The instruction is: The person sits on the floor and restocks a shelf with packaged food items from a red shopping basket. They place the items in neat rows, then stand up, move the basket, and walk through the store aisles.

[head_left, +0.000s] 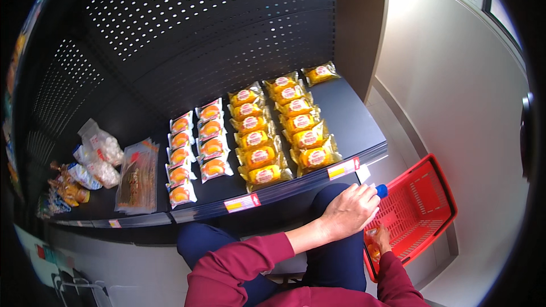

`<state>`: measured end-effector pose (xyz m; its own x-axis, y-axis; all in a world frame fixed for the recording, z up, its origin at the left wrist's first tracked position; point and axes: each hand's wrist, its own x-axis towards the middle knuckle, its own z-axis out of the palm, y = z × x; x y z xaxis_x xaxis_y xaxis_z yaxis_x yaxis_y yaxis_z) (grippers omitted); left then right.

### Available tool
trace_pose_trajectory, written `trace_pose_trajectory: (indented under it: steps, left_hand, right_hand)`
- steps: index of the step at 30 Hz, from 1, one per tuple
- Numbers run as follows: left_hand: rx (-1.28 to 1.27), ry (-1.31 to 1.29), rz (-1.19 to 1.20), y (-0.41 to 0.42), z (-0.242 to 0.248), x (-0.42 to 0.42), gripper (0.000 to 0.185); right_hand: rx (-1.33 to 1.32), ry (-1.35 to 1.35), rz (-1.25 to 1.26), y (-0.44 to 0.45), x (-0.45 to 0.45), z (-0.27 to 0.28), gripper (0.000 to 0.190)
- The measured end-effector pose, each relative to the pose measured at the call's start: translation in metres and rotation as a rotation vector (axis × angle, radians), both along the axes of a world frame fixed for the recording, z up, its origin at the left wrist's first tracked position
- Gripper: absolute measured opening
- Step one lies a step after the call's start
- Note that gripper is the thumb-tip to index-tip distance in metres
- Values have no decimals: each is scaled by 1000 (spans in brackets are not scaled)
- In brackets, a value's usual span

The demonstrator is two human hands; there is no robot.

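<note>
My left hand (pixel 352 211) is closed around a small blue object (pixel 381 190), perhaps a cap or cloth, above the near left rim of a red plastic shopping basket (pixel 435 243). Down inside the basket, at its near end, my right hand (pixel 381 237) touches yellow-orange packaged cakes (pixel 373 250); its fingertips are partly hidden. On the black shelf (pixel 354 111) in front, gold-wrapped cakes (pixel 261 156) stand in two long rows, with a single one (pixel 320 73) at the back right. Two rows of white-and-orange packets (pixel 213 148) lie left of them.
Flat clear bags (pixel 138 177) and bagged snacks (pixel 102 172) lie farther left on the shelf. Price tags (pixel 242 203) line its front edge. A perforated black back panel (pixel 192 30) rises behind. A pale wall (pixel 460 81) bounds the right side, beyond the basket.
</note>
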<state>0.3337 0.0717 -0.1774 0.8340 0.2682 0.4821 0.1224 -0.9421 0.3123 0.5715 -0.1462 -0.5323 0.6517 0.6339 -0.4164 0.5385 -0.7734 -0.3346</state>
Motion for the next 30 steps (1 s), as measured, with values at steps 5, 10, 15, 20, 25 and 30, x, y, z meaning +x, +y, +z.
trace_pose_trajectory:
  steps: [5,10,15,20,25,30]
  left_hand:
    - [-5,6,41,1,-2,-8,20]
    - [1,23,27,0,1,-4,19]
    - [-1,-45,31,2,-1,-6,17]
    - [-35,-15,33,3,1,-9,16]
    - [-28,22,29,4,3,-11,15]
    - [-79,-20,6,5,9,-13,13]
  right_hand:
    - [-8,-73,-23,-7,-7,-12,72]
    - [75,-99,-32,-17,18,-35,74]
    - [94,69,-40,-10,23,-30,63]
    - [152,166,-8,-12,19,-17,64]
    - [272,207,-11,-7,17,-4,65]
    - [519,314,-205,-21,42,51,64]
